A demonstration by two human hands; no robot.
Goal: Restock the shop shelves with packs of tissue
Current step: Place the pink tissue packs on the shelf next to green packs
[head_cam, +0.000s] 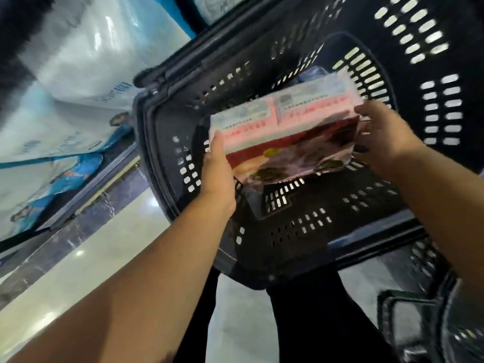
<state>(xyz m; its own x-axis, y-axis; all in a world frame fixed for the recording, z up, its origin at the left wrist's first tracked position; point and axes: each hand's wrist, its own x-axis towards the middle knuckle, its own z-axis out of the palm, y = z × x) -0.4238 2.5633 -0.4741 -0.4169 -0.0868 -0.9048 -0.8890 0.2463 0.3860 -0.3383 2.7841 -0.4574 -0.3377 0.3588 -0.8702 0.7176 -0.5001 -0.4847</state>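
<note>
1. Both hands are on it! The pack of tissue [285, 127], pink and white on top with a dark red printed face, hangs over the open black basket [288, 231]. As far as I can judge, it is clear of the basket's bottom.
2. The left hand [217, 169] clamps the pack's left end with the thumb on top, and the rest of that hand is hidden underneath. The right hand [385, 132] curls its fingers [366, 111] over the right end. So each hand grips one end of the pack.
3. Here's the key relation: the pack's long axis runs straight across from hand to hand, with the right end tilted a little further from the camera.
4. The shelf [99, 182], loaded with big white and blue packs [65, 74], lies off to the left above the shiny floor [91, 271]. The left hand is the nearer one to it.
5. My read is that this is the lift out of the basket. The next move calls for a swing left, left end leading, with a firm grip on that slippery-looking wrap.
</note>
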